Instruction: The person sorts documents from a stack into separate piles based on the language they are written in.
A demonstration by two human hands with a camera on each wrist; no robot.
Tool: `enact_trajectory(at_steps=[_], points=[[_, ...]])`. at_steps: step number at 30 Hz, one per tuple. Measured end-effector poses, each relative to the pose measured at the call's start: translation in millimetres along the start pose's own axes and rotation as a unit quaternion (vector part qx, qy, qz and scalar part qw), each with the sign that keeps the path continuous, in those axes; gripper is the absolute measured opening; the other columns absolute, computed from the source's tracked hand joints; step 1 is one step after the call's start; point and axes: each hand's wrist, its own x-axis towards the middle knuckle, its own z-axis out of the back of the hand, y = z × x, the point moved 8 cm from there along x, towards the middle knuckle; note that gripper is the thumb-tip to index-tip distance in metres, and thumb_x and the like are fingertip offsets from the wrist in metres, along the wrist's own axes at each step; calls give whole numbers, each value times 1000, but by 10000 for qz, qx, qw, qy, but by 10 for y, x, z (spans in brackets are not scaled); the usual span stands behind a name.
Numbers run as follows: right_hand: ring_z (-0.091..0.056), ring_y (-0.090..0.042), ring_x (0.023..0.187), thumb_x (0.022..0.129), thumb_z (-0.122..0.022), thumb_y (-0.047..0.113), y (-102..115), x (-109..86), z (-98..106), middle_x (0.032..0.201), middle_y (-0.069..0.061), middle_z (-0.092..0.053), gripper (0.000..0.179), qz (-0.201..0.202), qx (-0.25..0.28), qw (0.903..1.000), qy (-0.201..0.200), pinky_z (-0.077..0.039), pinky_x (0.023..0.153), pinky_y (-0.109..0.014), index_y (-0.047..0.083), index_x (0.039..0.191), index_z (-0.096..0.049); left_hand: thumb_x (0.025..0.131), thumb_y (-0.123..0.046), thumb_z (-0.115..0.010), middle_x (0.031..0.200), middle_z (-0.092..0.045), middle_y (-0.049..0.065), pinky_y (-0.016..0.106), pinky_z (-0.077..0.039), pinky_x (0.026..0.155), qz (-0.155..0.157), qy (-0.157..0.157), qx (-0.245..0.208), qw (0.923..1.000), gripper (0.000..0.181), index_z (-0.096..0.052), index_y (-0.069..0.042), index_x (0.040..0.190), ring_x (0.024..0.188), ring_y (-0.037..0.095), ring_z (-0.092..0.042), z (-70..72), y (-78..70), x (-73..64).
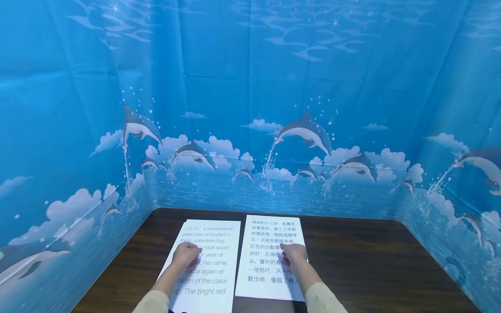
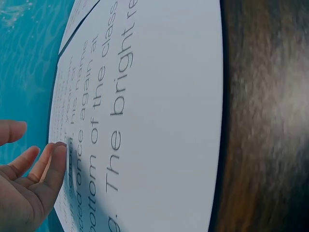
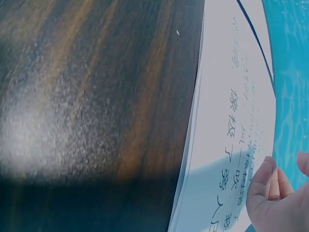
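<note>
Brown wood-grain tabletop [image 1: 364,261] was noted in the head view, carrying two printed white papers side by side, a narrow gap between them. English-text paper [image 1: 211,300] lay to the left, Chinese-text paper [image 1: 270,292] to the right. Left hand [image 1: 186,255] was positioned over the English lines, right hand [image 1: 294,253] over the right part of the Chinese lines; each covered some of the words. Pale sleeves [image 1: 325,300] covered both forearms. Blue backdrop [image 1: 250,87] printed with leaping dolphins enclosed the far edge and both sides.

Left wrist view: the left hand was relaxed, fingers lightly bent, thumb well apart from them, grasping nothing. Its fingertips were by the English print; contact could not be determined. A shadow fell on the page.

Right wrist view: the right hand was likewise loose and unladen, thumb spread from the bent fingers, beside the Chinese print. Layered edges showed along that paper's near side; whether the fingertips touched it could not be established.
</note>
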Motion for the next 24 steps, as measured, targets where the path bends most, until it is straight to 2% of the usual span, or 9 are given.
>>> enact_trajectory(at_steps=[5, 11, 20, 24], points=[[-53, -19, 60, 76, -61, 14, 9, 10, 45, 75, -16, -54, 31, -126, -132, 9998, -40, -44, 53, -26, -8, 96, -52, 77, -10, -56, 75, -49, 13, 29, -47, 51, -40, 69, -31, 10000, 25, -49, 8, 92, 60, 20, -53, -95, -24, -3], [-54, -22, 64, 76, -62, 16, 33, 3, 99, 78, -16, -54, 34, -251, -288, 9992, -148, -42, 51, -22, -7, 98, -51, 78, -11, -56, 74, -49, 12, 28, -46, 51, -43, 176, 6, 9998, 23, -49, 6, 92, 60, 20, -52, -205, -59, -19], [-52, -22, 63, 78, -60, 16, 59, 19, 174, 78, -17, -54, 33, 27, -274, 9996, -71, -43, 51, -25, -9, 97, -51, 78, -13, -57, 74, -50, 12, 29, -45, 52, -157, 348, 99, 9992, 25, -51, 5, 93, 61, 20, -51, -351, -168, -55], [-53, -22, 64, 79, -61, 19, -103, 244, 183, 77, -15, -55, 33, -2, -489, 9985, -257, -42, 50, -25, -7, 98, -52, 78, -13, -57, 75, -50, 12, 29, -46, 54, -133, 435, 97, 9989, 24, -51, 5, 93, 62, 20, -51, -451, -208, -71]])
